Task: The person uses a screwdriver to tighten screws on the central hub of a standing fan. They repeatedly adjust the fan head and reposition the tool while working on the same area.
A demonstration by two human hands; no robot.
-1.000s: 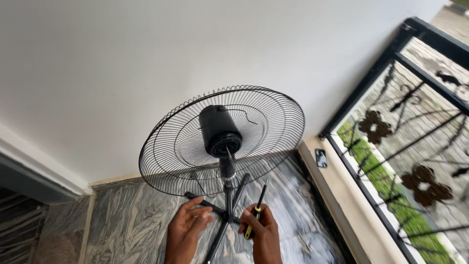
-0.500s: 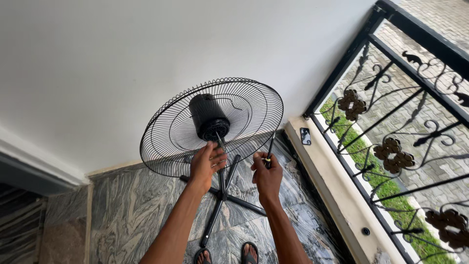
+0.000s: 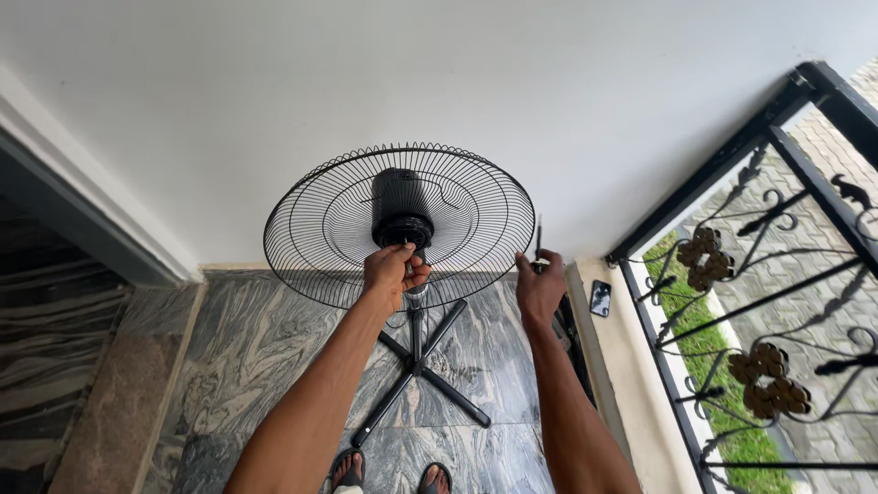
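Marble floor (image 3: 256,338), hand (image 3: 393,274) on fan (image 3: 402,220)

— Looks like a home, a porch or entry corner.
— Shown by what?
— Veined marble floor (image 3: 247,338), plain white wall (image 3: 274,101), black iron window grille (image 3: 777,302) with flower scrollwork, grass (image 3: 722,366) beyond it.
— Anything else domestic?
— Black pedestal fan (image 3: 400,224), sandalled feet (image 3: 389,474), phone (image 3: 600,298) on the sill.

Black wire metal fan grille (image 3: 476,215), matt plastic motor housing (image 3: 401,203), glossy veined marble floor (image 3: 247,338), smooth painted wall (image 3: 457,82)
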